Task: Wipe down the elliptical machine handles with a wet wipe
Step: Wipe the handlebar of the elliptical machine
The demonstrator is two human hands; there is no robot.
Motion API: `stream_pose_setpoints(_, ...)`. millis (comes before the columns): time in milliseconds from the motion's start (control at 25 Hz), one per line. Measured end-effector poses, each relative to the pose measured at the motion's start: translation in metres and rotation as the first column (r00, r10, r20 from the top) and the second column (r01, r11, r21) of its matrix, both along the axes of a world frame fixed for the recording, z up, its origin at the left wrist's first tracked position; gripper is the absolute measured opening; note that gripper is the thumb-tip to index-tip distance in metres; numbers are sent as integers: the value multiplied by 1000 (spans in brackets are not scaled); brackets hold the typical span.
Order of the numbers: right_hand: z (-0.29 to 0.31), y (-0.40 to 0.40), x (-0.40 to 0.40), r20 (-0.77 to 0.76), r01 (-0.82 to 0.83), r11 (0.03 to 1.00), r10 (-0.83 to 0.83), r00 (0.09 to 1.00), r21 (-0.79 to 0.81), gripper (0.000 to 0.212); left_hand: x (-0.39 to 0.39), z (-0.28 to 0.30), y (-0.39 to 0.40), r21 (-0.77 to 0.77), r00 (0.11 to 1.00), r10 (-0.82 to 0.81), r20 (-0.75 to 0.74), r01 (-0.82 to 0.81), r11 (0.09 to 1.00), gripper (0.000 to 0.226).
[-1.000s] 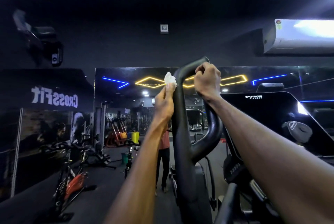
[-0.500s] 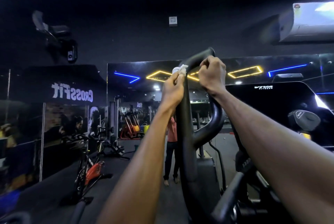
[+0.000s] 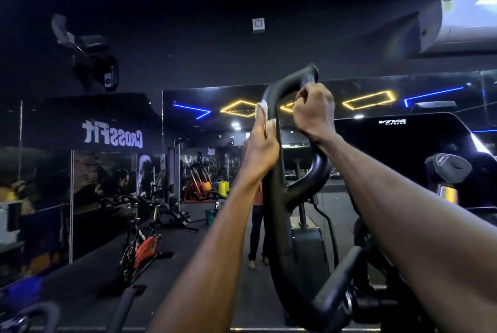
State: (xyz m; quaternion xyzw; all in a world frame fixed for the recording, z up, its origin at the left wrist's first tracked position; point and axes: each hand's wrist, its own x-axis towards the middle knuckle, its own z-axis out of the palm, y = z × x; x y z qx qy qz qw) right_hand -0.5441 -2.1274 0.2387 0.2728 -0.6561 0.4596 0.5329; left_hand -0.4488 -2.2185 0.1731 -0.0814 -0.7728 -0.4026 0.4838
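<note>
Two bare forearms reach up and forward from the lower edge of the view to a black, curved tubular elliptical handle that rises through the middle and loops over at its top. The left hand is wrapped around the handle's upright left bar with a crumpled white wet wipe pressed between its fingers and the tube, a bit of the wipe showing above the fingertips. The right hand is clenched around the inner branch of the same loop, just below the capped end, close beside the left hand with the bar between them. A second black handlebar crosses low on the right, in front of the machine's dark body. Beyond, to the right, stands a black glossy console panel with small white lettering. To the left, on the dark floor, stands a black and orange exercise bike. Farther back a wide wall mirror reflects yellow and blue neon strips, more machines and a standing person's legs. A white air-conditioner unit hangs high at the upper right corner.
</note>
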Motion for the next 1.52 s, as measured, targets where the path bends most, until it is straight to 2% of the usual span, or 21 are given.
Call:
stream_pose_setpoints(160, -3, 0, 0, -9, 3, 1000, -3, 1000, 6, 22, -32, 36, -20, 63, 997, -33, 71, 29, 998, 52)
stream_pose_setpoints(240, -5, 2, 1, -6, -3, 1000, 3, 1000, 10, 22, -28, 10, -22, 171, 989, -88, 122, 66, 983, 43)
stream_pose_setpoints(360, -8, 3, 3, -12, -12, 999, 13, 1000, 33, 23, -10, -28, -14, 294, 956, -258, 142, 208, 933, 49)
stream_pose_setpoints(480, -8, 3, 2, -21, -8, 999, 8, 1000, 40, 23, -11, 6, -12, 472, 938, -332, 100, 249, 846, 55)
stream_pose_setpoints(600, -9, 5, 3, -21, -25, 999, 26, 999, 43, 22, -18, 26, -19, 622, 872, -489, 12, 377, 687, 62)
stream_pose_setpoints(720, -12, 6, 2, -27, -22, 998, 24, 999, 60, 22, -18, -25, -30, 663, 750, -659, 55, 467, 586, 71)
stream_pose_setpoints(760, -13, 6, 2, -32, -11, 998, 13, 999, 65, 22, -14, -40, -32, 678, 699, -712, 66, 492, 545, 68)
stream_pose_setpoints(840, -13, 5, 0, -36, 7, 997, -4, 999, 78, 21, -18, -44, -35, 690, 663, -748, 33, 526, 497, 62)
stream_pose_setpoints(1000, -13, 6, 5, -50, 42, 990, -36, 998, 134, 21, -20, -19, -26, 728, 737, -675, -13, 470, 499, 71)
stream_pose_setpoints(1080, -16, 6, 5, -53, 63, 985, -56, 997, 160, 21, -19, -33, -29, 703, 787, -614, 52, 408, 582, 74)
stream_pose_setpoints(1160, -20, 6, 4, -69, 88, 980, -77, 995, 178, 22, -7, -59, -31, 645, 829, -549, 109, 361, 673, 67)
stream_pose_setpoints(1240, -22, 7, 4, -77, 106, 975, -93, 993, 194, 23, 1, -60, -23, 510, 889, -434, 146, 308, 803, 59)
stream_pose_setpoints(1280, -21, 8, 4, -75, 112, 973, -99, 992, 202, 23, 2, -52, -16, 422, 934, -325, 152, 236, 875, 55)
stream_pose_setpoints(1360, -22, 9, 4, -84, 130, 967, -114, 990, 217, 23, -5, -28, -9, 210, 988, -128, 89, 107, 972, 44)
stream_pose_setpoints(1440, -23, 9, 4, -101, 154, 961, -133, 986, 230, 22, -13, -13, -11, -18, 998, -41, 56, 42, 999, 47)
stream_pose_setpoints(1520, -25, 8, 4, -120, 170, 957, -145, 982, 236, 23, -15, -25, -18, -228, 998, 25, 50, -13, 973, 60)
